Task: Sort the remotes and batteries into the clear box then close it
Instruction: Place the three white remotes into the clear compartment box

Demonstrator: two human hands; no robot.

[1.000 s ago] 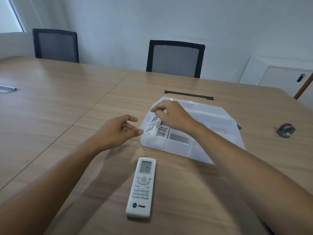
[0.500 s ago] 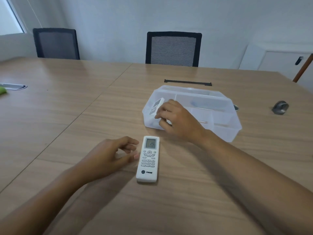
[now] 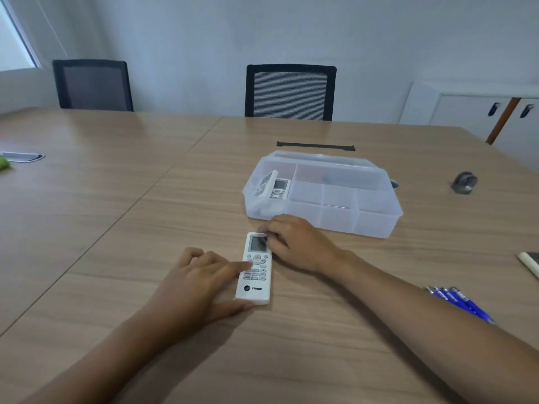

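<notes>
A white remote (image 3: 256, 269) with a small screen lies flat on the wooden table (image 3: 116, 214), in front of the clear box. My left hand (image 3: 201, 284) rests against its left edge, fingers over the buttons. My right hand (image 3: 294, 243) touches its top right corner by the screen. The clear box (image 3: 376, 220) stands open just behind, split into compartments. Two white remotes (image 3: 274, 186) sit in its left compartment, one leaning on its side. A few blue batteries (image 3: 458, 301) lie at the right, partly behind my right forearm.
A black strip (image 3: 315, 146) lies behind the box. A grey round object (image 3: 464, 183) sits at the right, and a pale stick-like thing (image 3: 529, 262) at the right edge. Two black chairs (image 3: 290, 90) stand at the far side. A metal cable port (image 3: 23, 156) is far left.
My right hand has left the remotes in the box and come down to the remote on the table. My left hand has moved onto that remote's left side.
</notes>
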